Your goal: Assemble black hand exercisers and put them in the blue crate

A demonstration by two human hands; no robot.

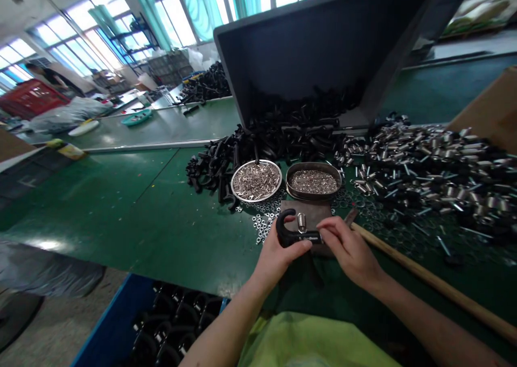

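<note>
My left hand (pixel 278 251) is closed round a black hook-shaped part (pixel 287 237) with pale lettering on its straight shank. The curved end points left. At the shank's right end, the fingers of my right hand (pixel 350 248) are pinched together; whatever they hold is too small to make out. A ribbed silver threaded piece (pixel 301 221) stands up just behind the shank, and I cannot tell whether it is attached. Below the hands lies a dark metal plate (pixel 309 210). Beyond it are a round dish of small metal pins (pixel 257 181) and an oval tin of tiny metal parts (pixel 314 182).
A hammer with a wooden handle (pixel 428 278) lies to the right. Loose nuts (pixel 262 227) are scattered left of the plate. Black parts (pixel 218 165) spill from a tipped grey bin (pixel 307 49). Silver threaded pieces (pixel 424 146) heap at right. A blue crate (pixel 109 321) stands below the bench.
</note>
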